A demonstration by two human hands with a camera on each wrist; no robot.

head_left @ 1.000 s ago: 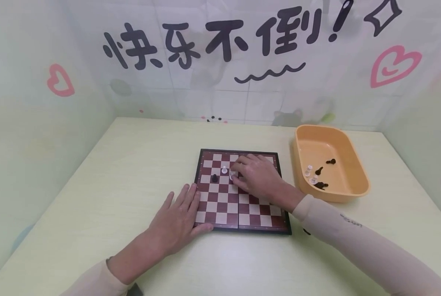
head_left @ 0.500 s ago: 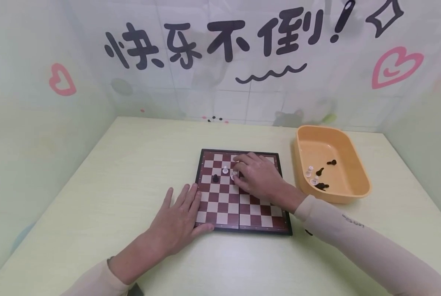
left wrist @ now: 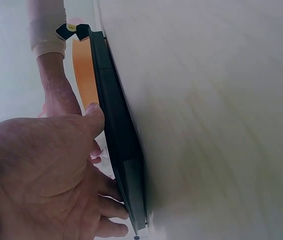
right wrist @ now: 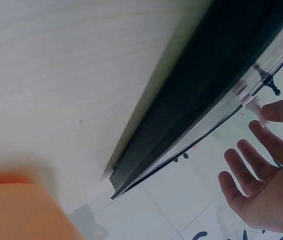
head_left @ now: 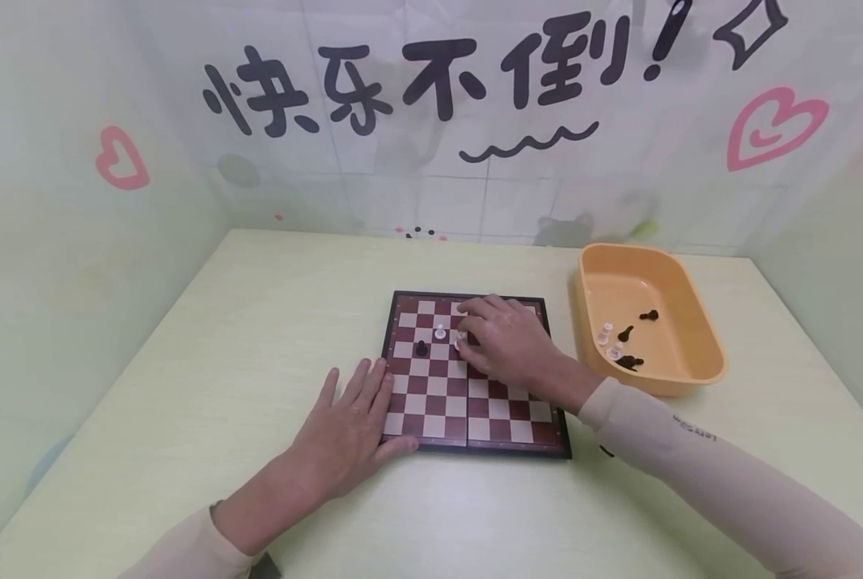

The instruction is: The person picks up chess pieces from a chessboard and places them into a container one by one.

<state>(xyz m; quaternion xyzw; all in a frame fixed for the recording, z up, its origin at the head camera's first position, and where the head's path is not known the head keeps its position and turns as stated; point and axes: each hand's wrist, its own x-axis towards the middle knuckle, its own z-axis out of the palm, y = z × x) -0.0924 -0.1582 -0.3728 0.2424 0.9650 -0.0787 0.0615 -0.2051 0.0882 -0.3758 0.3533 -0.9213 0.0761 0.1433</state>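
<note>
A red-and-white chessboard [head_left: 437, 408] with a dark frame lies on the table. My right hand [head_left: 507, 342] reaches over its far part and pinches a small white chess piece [right wrist: 255, 109] between thumb and index finger; the other fingers are spread loosely in the right wrist view. Left of that piece stand a white pawn [head_left: 440, 331] and a black pawn [head_left: 421, 348]. My left hand [head_left: 340, 438] rests at the board's left edge with fingers straight, the thumb at the near left corner. In the left wrist view the board's dark side [left wrist: 119, 115] shows beside the palm.
Right of the board stands an orange plastic basin [head_left: 692, 338] holding several black and white chess pieces. A patterned wall with large dark characters rises behind the table [head_left: 272, 322]. A small dark object [head_left: 265, 568] shows by the left forearm.
My right hand has shifted slightly to the right and away from me with the white piece. The left hand and both standing pawns have stayed in place.
</note>
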